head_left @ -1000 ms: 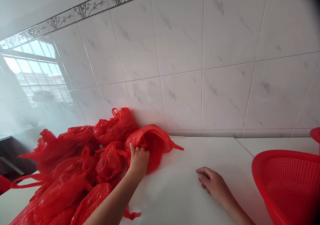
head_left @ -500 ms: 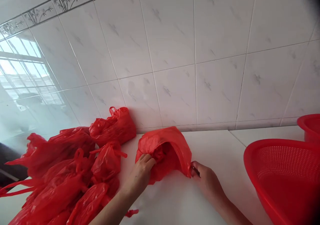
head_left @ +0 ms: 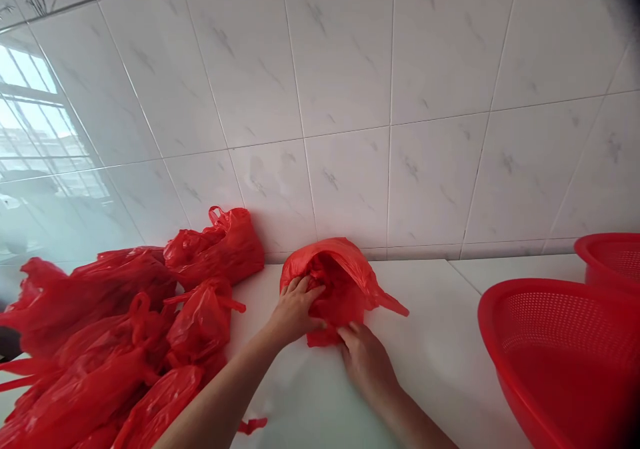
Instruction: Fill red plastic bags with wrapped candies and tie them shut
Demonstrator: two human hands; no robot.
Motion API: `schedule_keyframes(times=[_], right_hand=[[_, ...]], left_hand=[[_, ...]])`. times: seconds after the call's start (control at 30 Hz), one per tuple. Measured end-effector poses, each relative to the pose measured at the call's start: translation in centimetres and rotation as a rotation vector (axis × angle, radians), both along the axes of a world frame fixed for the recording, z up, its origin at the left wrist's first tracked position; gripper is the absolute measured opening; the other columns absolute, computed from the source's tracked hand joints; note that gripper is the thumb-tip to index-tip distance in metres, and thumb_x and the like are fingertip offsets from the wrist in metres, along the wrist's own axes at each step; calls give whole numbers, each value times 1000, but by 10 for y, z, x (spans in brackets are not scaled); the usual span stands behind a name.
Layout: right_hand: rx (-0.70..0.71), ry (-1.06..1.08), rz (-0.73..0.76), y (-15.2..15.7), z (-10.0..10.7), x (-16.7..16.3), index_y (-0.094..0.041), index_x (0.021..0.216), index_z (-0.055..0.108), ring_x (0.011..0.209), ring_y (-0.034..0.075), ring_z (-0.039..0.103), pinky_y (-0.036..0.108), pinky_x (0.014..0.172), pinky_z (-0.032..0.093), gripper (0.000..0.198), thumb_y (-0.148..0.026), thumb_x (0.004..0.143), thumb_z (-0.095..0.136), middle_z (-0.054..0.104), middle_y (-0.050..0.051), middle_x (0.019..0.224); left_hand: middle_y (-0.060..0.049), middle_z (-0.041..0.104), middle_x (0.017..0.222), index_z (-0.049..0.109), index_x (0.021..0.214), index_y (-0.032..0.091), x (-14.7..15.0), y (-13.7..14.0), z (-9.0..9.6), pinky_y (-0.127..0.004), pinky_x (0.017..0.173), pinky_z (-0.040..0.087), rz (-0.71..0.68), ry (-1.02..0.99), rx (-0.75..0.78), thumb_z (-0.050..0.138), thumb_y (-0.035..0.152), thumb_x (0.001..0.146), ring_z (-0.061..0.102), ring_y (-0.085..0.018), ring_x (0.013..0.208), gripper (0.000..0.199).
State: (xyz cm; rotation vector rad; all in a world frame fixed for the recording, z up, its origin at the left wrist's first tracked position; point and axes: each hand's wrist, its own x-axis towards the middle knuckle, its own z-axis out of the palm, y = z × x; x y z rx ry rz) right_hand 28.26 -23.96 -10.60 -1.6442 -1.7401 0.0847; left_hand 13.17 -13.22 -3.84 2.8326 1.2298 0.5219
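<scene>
A red plastic bag (head_left: 345, 296) lies on the white counter with its mouth facing me, and crumpled red plastic shows inside it. My left hand (head_left: 297, 310) rests on the left side of the mouth, its fingers spread and the thumb apart. At the lower edge of the mouth, my right hand (head_left: 369, 362) has its bent fingers closed on the plastic; the fingertips are partly hidden. One pointed handle of this bag sticks out to the right, free of both hands.
A heap of filled red plastic bags (head_left: 115, 342) covers the left side, several of them knotted. Two red perforated baskets (head_left: 520, 342) stand at the right. A tiled wall (head_left: 345, 189) rises behind the white counter (head_left: 430, 302).
My right hand has let go of the bag's right handle and moved left to the lower edge of the mouth. My left hand's fingers have spread. The view has shifted slightly.
</scene>
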Motion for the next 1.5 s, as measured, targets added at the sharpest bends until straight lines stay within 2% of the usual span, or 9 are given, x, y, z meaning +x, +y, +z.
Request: schedule_keyframes(times=[0.1,0.33,0.6,0.73,0.87,1.0,1.13,1.37,1.5], right_hand=[[-41,47,-67,0,1,9,-19,66,51,65,14,53,22,56,38,25,3,67,39,57,0,71],[-71,127,-123,-16,4,11,-20,61,29,58,10,40,18,51,29,23,1,57,36,44,-3,67],[-80,64,-23,-114,-17,46,-21,62,38,64,13,49,21,56,40,21,0,58,36,47,-1,68],[-57,36,-30,-146,-25,73,-24,82,62,93,18,61,26,76,53,33,-4,69,39,62,5,103],[43,95,-76,-147,-27,83,-30,117,58,123,22,49,38,99,48,59,-4,67,39,48,3,136],[133,96,-112,-146,-20,75,-32,125,51,126,24,45,44,99,47,52,-11,79,41,44,3,138],[225,32,-93,-152,-7,65,-32,117,58,119,27,52,44,95,50,35,-22,85,48,54,4,130],[304,-161,45,-148,9,38,-28,109,61,98,21,65,31,82,56,30,-18,81,56,67,5,111],[129,-181,27,-137,0,22,-21,126,51,98,23,66,30,75,58,52,-13,75,54,65,11,115]], left_hand=[[-6,47,139,52,130,37,0,19,3,-52,104,33,-27,65,-53,58,62,75,32,-36,133,61],[-8,41,144,48,134,29,13,64,3,-54,108,22,178,68,43,42,42,90,29,-32,134,46],[-14,34,147,52,130,26,9,65,-1,-64,103,16,297,41,139,38,21,89,12,-40,140,43],[-12,37,145,59,120,29,6,43,10,-68,100,18,255,5,150,53,18,79,16,-43,137,43],[-14,44,136,60,115,24,1,-4,18,-60,103,23,178,-68,201,43,17,86,26,-36,134,34],[-6,61,116,64,105,25,1,-62,11,-35,97,40,-130,-30,138,40,21,91,53,-20,110,28],[-6,64,113,56,120,26,3,-106,-4,-42,103,34,-489,0,-51,65,34,79,52,-25,114,44],[0,61,73,60,86,21,2,-139,-29,-43,97,38,-544,1,24,53,24,88,54,-17,70,8],[3,52,61,50,69,19,-2,-141,-32,-42,99,37,-597,-86,239,38,8,90,45,-13,57,26]])
